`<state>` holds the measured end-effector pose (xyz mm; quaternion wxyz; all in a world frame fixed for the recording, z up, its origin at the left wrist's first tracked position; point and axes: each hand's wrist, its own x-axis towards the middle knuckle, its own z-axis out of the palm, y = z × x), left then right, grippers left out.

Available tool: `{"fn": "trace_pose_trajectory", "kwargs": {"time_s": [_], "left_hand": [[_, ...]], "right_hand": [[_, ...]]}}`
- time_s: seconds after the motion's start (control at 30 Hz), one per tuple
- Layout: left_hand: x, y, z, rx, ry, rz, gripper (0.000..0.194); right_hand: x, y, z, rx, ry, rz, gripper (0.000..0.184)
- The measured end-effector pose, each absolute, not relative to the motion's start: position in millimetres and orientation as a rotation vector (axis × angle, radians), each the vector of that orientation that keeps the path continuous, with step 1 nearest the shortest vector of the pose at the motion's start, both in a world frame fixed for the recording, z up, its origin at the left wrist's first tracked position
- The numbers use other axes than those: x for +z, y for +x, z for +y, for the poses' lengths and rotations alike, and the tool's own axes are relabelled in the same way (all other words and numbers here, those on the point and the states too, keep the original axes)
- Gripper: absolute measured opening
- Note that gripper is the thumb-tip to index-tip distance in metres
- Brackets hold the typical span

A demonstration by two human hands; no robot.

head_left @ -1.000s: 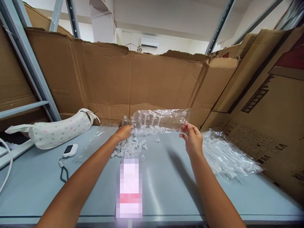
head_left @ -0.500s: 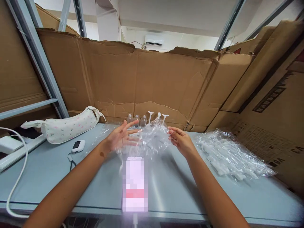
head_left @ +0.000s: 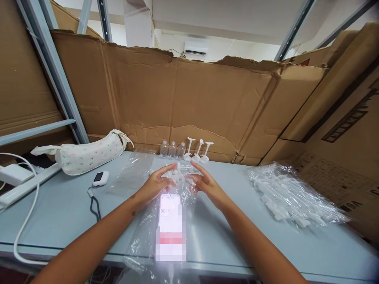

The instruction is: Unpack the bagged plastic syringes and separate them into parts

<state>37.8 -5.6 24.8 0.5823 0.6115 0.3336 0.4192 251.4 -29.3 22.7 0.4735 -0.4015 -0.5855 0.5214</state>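
My left hand (head_left: 155, 184) and my right hand (head_left: 207, 186) hover on either side of a clear plastic bag (head_left: 186, 197), with index fingers stretched out and fingers apart. Both hands are open; some fingertips are close to the film, and whether they touch it I cannot tell. Between them lies a small pile of clear and white parts, among them a ribbed piece (head_left: 186, 167). Behind it stand three small clear bottles (head_left: 172, 150) and, to their right, three white T-shaped stands (head_left: 196, 151). A lit phone (head_left: 170, 221) lies in front, its screen partly blurred.
A flat clear bag (head_left: 130, 173) lies left of centre. Farther left are a patterned pouch (head_left: 91, 156), a small white device (head_left: 100, 178) with a strap, and a power strip (head_left: 29, 185) with a cable. A bag of white parts (head_left: 290, 193) lies at right. Cardboard (head_left: 177, 94) walls the back.
The plastic bag has come down from in front of the stands and now trails over the phone's left side. My hands have drawn closer together, and the small parts show between them.
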Motion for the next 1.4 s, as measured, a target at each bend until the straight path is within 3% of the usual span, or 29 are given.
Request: {"fn": "trace_pose_trajectory", "kwargs": {"time_s": [0.2,0.37,0.43,0.73,0.9,1.07,1.13,1.4], "left_hand": [[29.7,38.1,-9.9,1.087,1.420,0.790,0.061],[32.3,32.5,-4.4,1.046,1.471,0.803,0.070],[33.5,28.9,-1.6,0.993,1.516,0.866,0.075],[35.6,25.6,-1.4,0.948,1.625,0.922,0.080],[27.7,25.6,-2.4,0.906,1.627,0.765,0.084],[26.3,26.6,-3.8,0.739,1.662,0.669,0.062],[29.3,27.3,-4.5,0.812,1.659,0.735,0.062],[35.9,26.4,-3.6,1.024,1.636,0.831,0.069]], "right_hand": [[16.8,247.4,-32.5,1.442,-0.906,-1.309,0.085],[13.5,246.3,-30.3,1.375,-0.944,-1.358,0.044],[14.2,246.2,-29.4,1.310,-0.980,-1.341,0.035],[19.1,249.2,-30.3,1.190,-1.019,-1.450,0.046],[16.3,254.8,-26.4,1.070,-1.048,-1.376,0.042],[17.9,261.4,-23.4,1.025,-0.981,-1.277,0.047],[19.0,261.9,-24.1,1.078,-0.931,-1.303,0.048],[19.3,257.7,-27.1,1.208,-0.990,-1.562,0.031]]}}
